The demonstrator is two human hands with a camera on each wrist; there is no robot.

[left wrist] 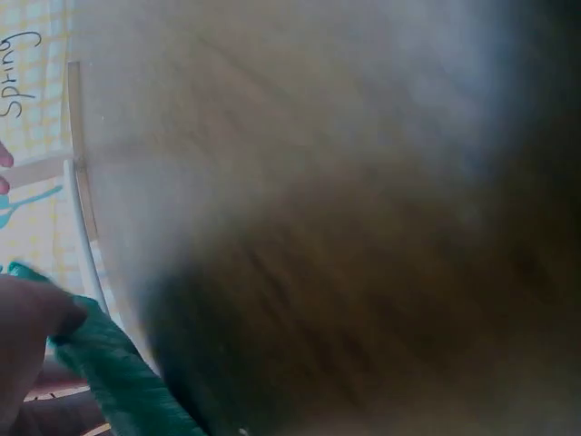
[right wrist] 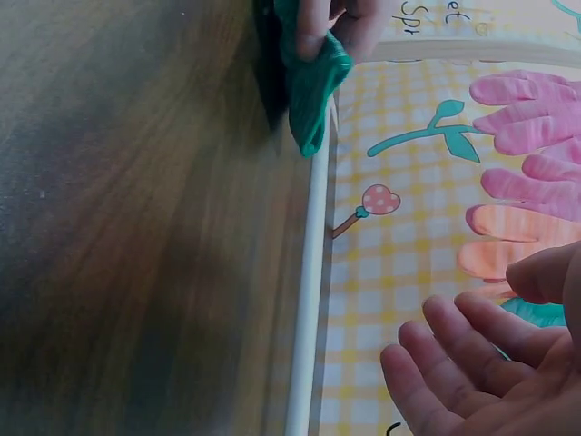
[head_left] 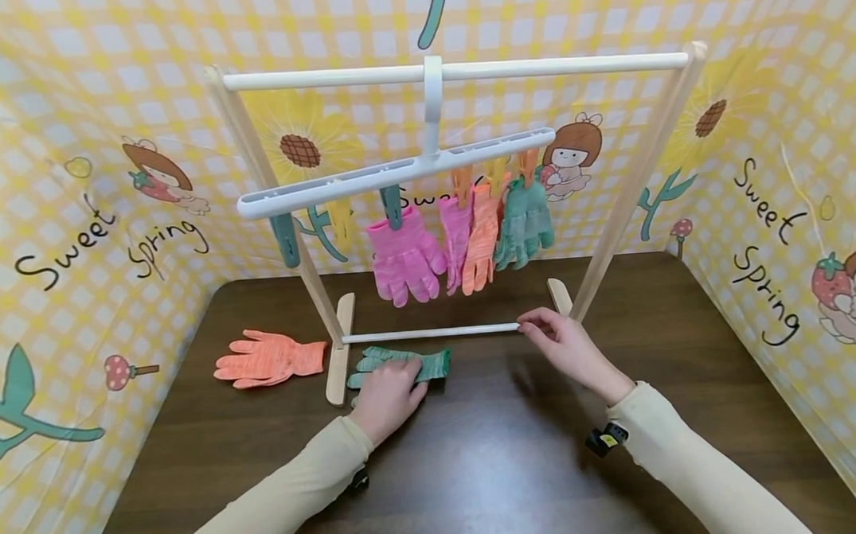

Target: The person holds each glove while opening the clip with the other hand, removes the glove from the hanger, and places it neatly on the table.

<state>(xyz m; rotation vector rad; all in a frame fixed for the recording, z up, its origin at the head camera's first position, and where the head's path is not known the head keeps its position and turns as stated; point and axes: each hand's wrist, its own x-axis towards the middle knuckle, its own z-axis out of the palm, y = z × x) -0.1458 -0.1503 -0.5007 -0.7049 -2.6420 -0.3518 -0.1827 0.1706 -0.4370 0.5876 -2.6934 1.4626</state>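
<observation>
My left hand pinches a green knitted glove low over the table, just in front of the rack's lower rod. In the left wrist view the glove's cuff sticks out past the thumb. My right hand holds nothing; its fingers are loosely bent near the right end of the white lower rod. The right wrist view shows this right hand palm up and apart from the rod. An orange glove lies flat on the table at the left, outside the rack's foot.
A white clip hanger hangs tilted from the rack's top rod. Clips hold two pink gloves, an orange glove and a green glove. A green clip and a yellow clip at the left hold nothing.
</observation>
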